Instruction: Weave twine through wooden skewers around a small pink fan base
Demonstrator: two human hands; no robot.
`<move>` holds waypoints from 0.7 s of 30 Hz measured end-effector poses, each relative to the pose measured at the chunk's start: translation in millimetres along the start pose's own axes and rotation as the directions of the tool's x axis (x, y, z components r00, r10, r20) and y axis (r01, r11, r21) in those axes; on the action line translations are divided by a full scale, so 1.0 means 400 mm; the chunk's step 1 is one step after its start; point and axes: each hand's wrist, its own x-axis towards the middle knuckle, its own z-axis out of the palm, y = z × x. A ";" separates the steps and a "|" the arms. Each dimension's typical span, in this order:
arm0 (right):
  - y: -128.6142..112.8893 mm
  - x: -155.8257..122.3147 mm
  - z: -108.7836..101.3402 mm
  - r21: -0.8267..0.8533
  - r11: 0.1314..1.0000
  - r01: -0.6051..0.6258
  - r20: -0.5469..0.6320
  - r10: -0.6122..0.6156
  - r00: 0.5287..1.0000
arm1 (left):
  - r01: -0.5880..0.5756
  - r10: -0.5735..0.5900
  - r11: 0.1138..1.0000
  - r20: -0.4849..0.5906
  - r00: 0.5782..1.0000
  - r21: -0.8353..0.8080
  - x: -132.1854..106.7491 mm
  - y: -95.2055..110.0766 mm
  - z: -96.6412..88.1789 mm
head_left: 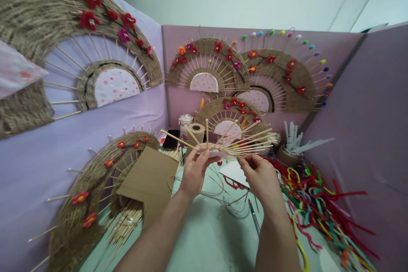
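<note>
My left hand (196, 169) grips a half-built fan frame of thin wooden sticks (248, 146) at its base, thumb in front. The sticks spread out from a small white half-round piece (216, 153) with twine wound along it. They stand wide apart on the left and bunch closer on the right. Just below the lowest right sticks, my right hand (258, 172) is closed in a pinch; what lies between its fingertips is too small to make out. Loose twine (207, 195) trails across the table below both hands.
Pipe cleaners (315, 204) pile up at right beside a pot of white strips (290, 155). A pen (254, 216), a protractor (237, 209) and white card (234, 173) lie centrally. Cardboard (149, 178), bundled sticks (126, 223) and a twine fan (72, 208) occupy the left; a twine spool (195, 129) stands behind.
</note>
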 end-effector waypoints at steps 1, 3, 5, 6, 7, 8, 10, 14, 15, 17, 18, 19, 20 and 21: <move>0.002 0.001 0.001 0.008 1.000 0.002 0.002 -0.002 1.000 | 0.006 -0.007 1.000 -0.009 1.000 -0.013 0.001 0.001 0.001; 0.008 0.002 0.004 0.019 1.000 0.004 0.004 -0.004 1.000 | 0.010 -0.010 1.000 -0.034 0.999 -0.024 0.003 0.001 0.002; 0.014 0.004 0.008 0.029 1.000 0.004 0.003 -0.004 1.000 | 0.009 -0.010 1.000 -0.055 0.998 -0.019 0.004 0.000 0.002; 0.017 0.005 0.009 0.036 0.999 0.003 0.001 -0.003 1.000 | 0.009 -0.010 1.000 -0.065 0.998 -0.015 0.005 -0.001 0.002; 0.019 0.005 0.010 0.044 0.999 0.002 0.001 -0.002 1.000 | 0.012 -0.013 1.000 -0.077 0.997 -0.012 0.006 -0.001 0.001; 0.020 0.006 0.010 0.050 0.999 0.002 0.001 -0.002 1.000 | 0.017 -0.018 1.000 -0.089 0.996 -0.012 0.006 -0.001 0.001; 0.021 0.006 0.010 0.055 0.998 0.002 0.003 -0.002 1.000 | 0.029 -0.031 0.999 -0.107 0.994 -0.023 0.007 0.001 -0.001; 0.019 0.009 0.009 0.052 0.999 0.013 0.015 -0.014 1.000 | 0.036 -0.038 0.999 -0.095 0.995 -0.018 0.007 0.004 -0.003; 0.019 0.009 0.009 0.052 0.999 0.017 0.015 -0.018 1.000 | 0.037 -0.037 0.999 -0.090 0.995 -0.006 0.007 0.004 -0.004; 0.020 0.010 0.009 0.052 0.998 0.020 0.011 -0.021 1.000 | 0.037 -0.035 0.999 -0.093 0.995 0.023 0.007 0.003 -0.003; 0.020 0.010 0.009 0.051 0.998 0.022 0.009 -0.023 1.000 | 0.036 -0.032 0.999 -0.099 0.995 0.037 0.007 0.003 -0.003; 0.020 0.010 0.008 0.052 0.998 0.027 0.007 -0.028 1.000 | 0.031 -0.025 0.998 -0.105 0.994 0.049 0.007 0.002 -0.002; 0.018 0.009 0.007 0.053 0.998 0.034 0.006 -0.035 0.999 | 0.025 -0.019 0.998 -0.109 0.994 0.057 0.007 0.002 -0.002; 0.016 0.008 0.005 0.053 0.998 0.043 0.004 -0.043 0.999 | 0.018 -0.012 0.998 -0.110 0.994 0.060 0.007 0.002 -0.001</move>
